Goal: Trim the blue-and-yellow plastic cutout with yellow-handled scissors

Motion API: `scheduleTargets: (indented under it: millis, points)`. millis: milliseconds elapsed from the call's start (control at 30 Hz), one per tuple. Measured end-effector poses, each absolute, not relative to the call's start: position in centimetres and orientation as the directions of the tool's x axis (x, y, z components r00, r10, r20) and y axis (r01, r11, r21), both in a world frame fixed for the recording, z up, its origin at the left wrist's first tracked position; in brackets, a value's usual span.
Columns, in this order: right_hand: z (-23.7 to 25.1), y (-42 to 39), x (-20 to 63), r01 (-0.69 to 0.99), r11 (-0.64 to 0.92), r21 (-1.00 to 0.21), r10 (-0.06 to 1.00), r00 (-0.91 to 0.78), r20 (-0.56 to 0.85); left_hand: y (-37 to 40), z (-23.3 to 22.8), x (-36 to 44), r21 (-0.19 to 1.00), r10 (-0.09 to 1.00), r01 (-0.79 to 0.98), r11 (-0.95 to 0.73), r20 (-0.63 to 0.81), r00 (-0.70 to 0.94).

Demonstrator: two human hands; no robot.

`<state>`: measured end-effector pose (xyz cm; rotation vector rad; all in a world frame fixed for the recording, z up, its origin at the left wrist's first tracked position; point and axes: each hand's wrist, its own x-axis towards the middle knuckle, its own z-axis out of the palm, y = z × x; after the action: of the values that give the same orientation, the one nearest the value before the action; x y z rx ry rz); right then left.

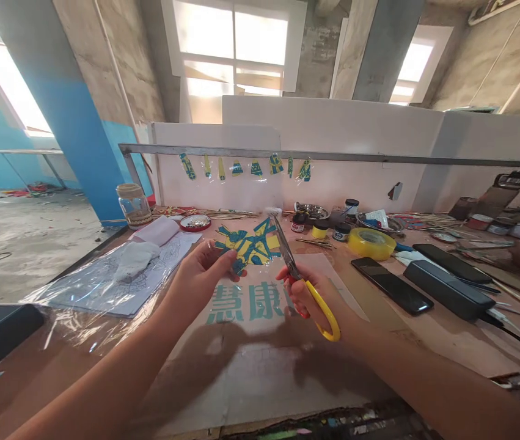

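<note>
Pinching some shiny, jagged blue-and-yellow film (pixel 253 247) between thumb and fingers, the left hand (pixel 202 269) is holding it above the table (pixel 49 373). Right hand (pixel 328 287) is gripping yellow-handled metal scissors (pixel 291 265), blades sitting right by it.

Both forearms (pixel 117 360) extended forward, left hand (pixel 205 269) pinching, right hand (pixel 326 287) gripping, its fingers (pixel 299 294) seemingly curled

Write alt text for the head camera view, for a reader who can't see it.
A person's left hand holds a blue-and-yellow patterned piece, while the right hand holds yellow-handled scissors beside it. Beneath them, large teal characters show on a cluttered worktable. Behind, smaller pieces in similar colours hang along a metal rail.
</note>
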<state>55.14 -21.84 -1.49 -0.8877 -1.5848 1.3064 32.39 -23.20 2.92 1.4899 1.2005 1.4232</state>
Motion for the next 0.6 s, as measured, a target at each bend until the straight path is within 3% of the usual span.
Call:
scheduleTargets:
  millis: [100, 300, 600]
  points:
    - [-1.50, -21.83, 55.00, -0.020, 0.180, -0.983, 0.917, -0.357, 0.175, -23.41, 3.12, 32.55, 0.950, 0.956, 0.139, -0.278, 0.289, -0.059]
    - [-1.28, -22.15, 54.60, -0.097, 0.011, -0.995, 0.929, -0.368, 0.046, -23.58, 3.36, 32.91, 0.953, 0.958, 0.127, -0.275, 0.283, -0.050]
    - [-1.43, -22.35, 54.52, -0.157, 0.041, -0.987, 0.926, -0.365, 0.097, -23.68, 3.18, 32.99, 0.963, 0.965, 0.101, -0.249, 0.256, -0.057]
